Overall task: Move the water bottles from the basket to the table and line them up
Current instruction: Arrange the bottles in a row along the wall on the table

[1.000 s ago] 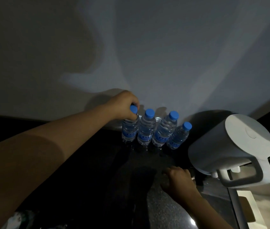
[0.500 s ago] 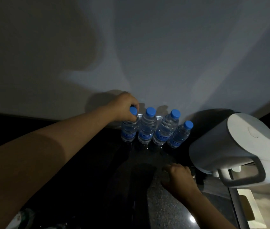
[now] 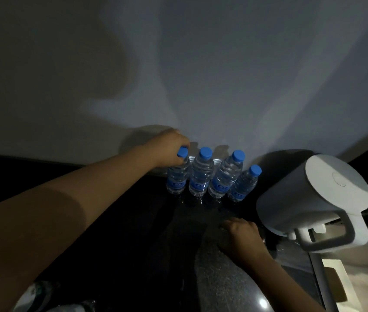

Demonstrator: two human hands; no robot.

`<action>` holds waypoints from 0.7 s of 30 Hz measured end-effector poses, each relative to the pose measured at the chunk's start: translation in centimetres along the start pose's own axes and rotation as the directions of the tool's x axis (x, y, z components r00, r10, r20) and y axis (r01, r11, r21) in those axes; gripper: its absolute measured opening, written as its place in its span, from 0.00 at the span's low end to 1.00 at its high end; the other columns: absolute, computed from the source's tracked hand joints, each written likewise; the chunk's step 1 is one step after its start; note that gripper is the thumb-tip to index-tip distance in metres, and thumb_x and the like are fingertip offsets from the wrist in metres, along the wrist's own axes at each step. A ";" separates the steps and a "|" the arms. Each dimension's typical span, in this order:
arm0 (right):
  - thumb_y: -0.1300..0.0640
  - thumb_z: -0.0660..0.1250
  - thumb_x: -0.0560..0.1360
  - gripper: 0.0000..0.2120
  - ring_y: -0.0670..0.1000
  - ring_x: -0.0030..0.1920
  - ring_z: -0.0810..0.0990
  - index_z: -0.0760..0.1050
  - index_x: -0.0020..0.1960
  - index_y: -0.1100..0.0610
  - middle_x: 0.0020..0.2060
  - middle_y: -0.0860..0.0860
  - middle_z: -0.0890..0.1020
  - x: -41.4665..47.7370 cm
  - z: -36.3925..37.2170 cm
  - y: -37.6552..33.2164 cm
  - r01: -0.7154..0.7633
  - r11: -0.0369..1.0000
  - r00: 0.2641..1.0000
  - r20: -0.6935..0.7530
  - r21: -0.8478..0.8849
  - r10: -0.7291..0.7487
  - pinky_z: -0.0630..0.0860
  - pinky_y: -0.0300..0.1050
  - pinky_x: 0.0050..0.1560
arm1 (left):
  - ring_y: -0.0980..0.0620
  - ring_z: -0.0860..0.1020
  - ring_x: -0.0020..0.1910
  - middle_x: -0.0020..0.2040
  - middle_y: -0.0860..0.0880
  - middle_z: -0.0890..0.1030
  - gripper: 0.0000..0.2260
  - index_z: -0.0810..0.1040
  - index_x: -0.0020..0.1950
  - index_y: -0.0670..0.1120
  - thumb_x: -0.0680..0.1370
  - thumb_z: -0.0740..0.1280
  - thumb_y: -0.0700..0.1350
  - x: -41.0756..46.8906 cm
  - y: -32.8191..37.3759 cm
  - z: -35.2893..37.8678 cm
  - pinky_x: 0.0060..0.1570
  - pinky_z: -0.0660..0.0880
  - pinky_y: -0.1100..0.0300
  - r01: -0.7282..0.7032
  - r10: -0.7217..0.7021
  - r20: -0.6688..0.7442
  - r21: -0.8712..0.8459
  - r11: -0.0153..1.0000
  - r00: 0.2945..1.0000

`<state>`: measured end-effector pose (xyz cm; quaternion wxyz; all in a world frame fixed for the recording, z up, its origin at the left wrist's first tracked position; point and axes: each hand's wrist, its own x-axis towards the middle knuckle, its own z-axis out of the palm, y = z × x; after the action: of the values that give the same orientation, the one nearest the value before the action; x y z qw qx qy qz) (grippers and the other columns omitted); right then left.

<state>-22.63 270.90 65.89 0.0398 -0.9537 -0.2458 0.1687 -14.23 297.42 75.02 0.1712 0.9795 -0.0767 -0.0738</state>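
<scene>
4 blue-capped water bottles (image 3: 201,176) stand upright in a row on the dark table (image 3: 133,221), close against the wall (image 3: 223,75); the left hand (image 3: 169,149) clasps the leftmost bottle (image 3: 177,179) around its neck; the right hand (image 3: 241,237) lies relaxed on the table, holding nothing, just beside a white kettle (image 3: 313,194).

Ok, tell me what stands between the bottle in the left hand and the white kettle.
In the head view three bottles stand there in a row: second bottle, third bottle, fourth bottle, this last nearest the kettle.
</scene>
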 end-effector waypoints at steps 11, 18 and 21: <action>0.46 0.65 0.74 0.13 0.47 0.57 0.74 0.74 0.58 0.47 0.54 0.46 0.76 -2.9 -2.8 -0.9 0.052 0.997 0.999 -0.008 -0.054 -0.053 0.66 0.45 0.62 | 0.47 0.76 0.49 0.50 0.47 0.74 0.10 0.77 0.53 0.44 0.72 0.67 0.44 -7.1 3.5 -1.1 0.46 0.71 0.57 -0.037 0.041 -0.048 0.095 0.995 0.998; 0.47 0.67 0.74 0.16 0.47 0.59 0.74 0.73 0.60 0.48 0.56 0.45 0.75 -6.4 -4.0 -2.7 0.100 0.994 0.995 -0.019 -0.037 -0.101 0.69 0.46 0.64 | 0.48 0.76 0.51 0.54 0.47 0.77 0.14 0.77 0.57 0.45 0.73 0.69 0.46 -15.4 6.0 -0.4 0.53 0.74 0.53 0.016 -0.016 0.011 0.059 0.998 1.000; 0.47 0.67 0.74 0.17 0.48 0.58 0.75 0.73 0.61 0.49 0.57 0.47 0.76 -7.9 -4.5 -4.2 0.133 0.990 0.991 -0.022 -0.050 -0.134 0.70 0.47 0.63 | 0.51 0.75 0.52 0.55 0.49 0.75 0.17 0.75 0.62 0.48 0.74 0.69 0.49 -18.9 7.0 0.3 0.54 0.75 0.54 0.072 -0.073 0.020 0.030 0.997 0.997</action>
<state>-29.47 270.86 73.19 0.0309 -0.9378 -0.3127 0.1473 -33.65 294.12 79.42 0.1534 0.9832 -0.0439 -0.0891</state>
